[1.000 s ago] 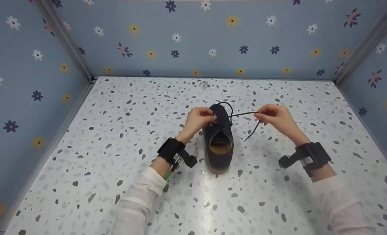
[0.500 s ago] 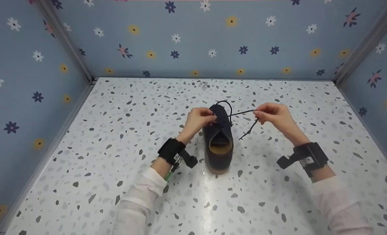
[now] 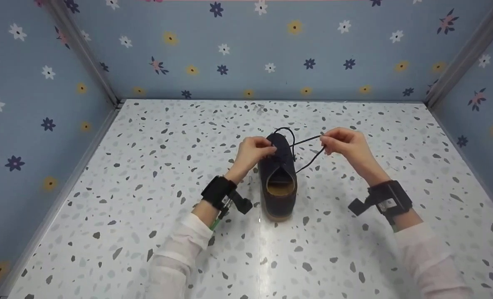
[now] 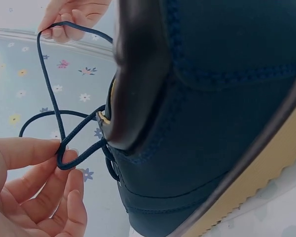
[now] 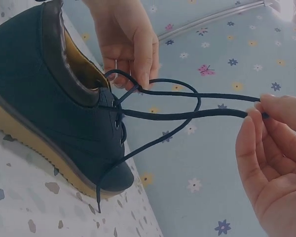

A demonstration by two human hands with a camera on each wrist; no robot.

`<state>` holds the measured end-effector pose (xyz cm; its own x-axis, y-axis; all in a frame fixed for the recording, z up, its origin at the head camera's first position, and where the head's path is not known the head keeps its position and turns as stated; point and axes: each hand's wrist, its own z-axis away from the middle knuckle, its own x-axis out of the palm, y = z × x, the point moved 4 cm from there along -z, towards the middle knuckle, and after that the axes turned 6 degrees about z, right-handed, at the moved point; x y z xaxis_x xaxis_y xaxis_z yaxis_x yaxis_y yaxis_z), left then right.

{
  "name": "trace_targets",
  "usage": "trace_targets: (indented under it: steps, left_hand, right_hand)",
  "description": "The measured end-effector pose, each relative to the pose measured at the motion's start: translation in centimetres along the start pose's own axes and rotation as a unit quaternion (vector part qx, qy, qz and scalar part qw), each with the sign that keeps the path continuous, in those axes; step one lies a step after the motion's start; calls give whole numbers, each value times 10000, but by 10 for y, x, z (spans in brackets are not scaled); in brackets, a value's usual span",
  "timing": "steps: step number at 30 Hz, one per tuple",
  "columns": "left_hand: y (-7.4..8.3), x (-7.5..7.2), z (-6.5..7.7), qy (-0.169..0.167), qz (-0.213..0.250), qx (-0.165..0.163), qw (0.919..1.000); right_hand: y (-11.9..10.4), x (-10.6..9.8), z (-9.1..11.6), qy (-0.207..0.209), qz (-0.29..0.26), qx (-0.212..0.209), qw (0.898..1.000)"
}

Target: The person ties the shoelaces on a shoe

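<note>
A dark navy lace-up shoe (image 3: 280, 207) with a tan sole stands upright, toe away from me. Over its tongue my left hand (image 3: 252, 151) pinches the lace between thumb and index finger; the left wrist view shows a bent loop of shoelace (image 4: 71, 165) at those fingertips. Out to the shoe's right, my right hand (image 3: 346, 143) pinches the lace too. Two strands of shoelace (image 5: 177, 116) stretch from it toward the shoe in the right wrist view, one reaching the left fingertips, the other the eyelets. Another lace end curves round and hangs over the toe.
The shoe stands on a white speckled tabletop (image 3: 146, 232). Blue flowered panels (image 3: 246, 54) enclose it at the back and both sides. A black wrist camera (image 3: 219, 192) is strapped to the left wrist, another wrist camera (image 3: 390, 199) to the right.
My right hand has shifted slightly left and away from me, still pinching the lace. The strand below it has swung left to the shoe's side. My left hand stays in place.
</note>
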<state>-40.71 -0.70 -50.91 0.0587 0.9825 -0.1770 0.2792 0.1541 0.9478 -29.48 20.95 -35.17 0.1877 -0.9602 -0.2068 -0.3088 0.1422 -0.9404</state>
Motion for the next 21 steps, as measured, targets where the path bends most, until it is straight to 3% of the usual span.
trace_targets:
  steps: [8,14,15,18,20,21]
  left_hand:
    - [-2,0,3,-106,284,-165,9994]
    - [-2,1,1,-118,349,-119,9993]
    - [-2,1,1,-121,349,-119,9992]
    - [-3,1,0,-115,331,-134,9993]
    - [-3,2,0,-112,331,-140,9993]
    - [-3,2,0,-117,348,-155,9992]
  right_hand:
    - [-1,9,0,-15,-898,-76,9959]
    - [-2,15,2,28,-916,-237,9955]
    - [20,9,-5,-27,-885,-417,9952]
    - [20,11,-4,-22,-876,-431,9952]
    - [59,0,-15,-253,-1249,-541,9904]
    - [63,-1,-15,-340,-1367,-524,9886]
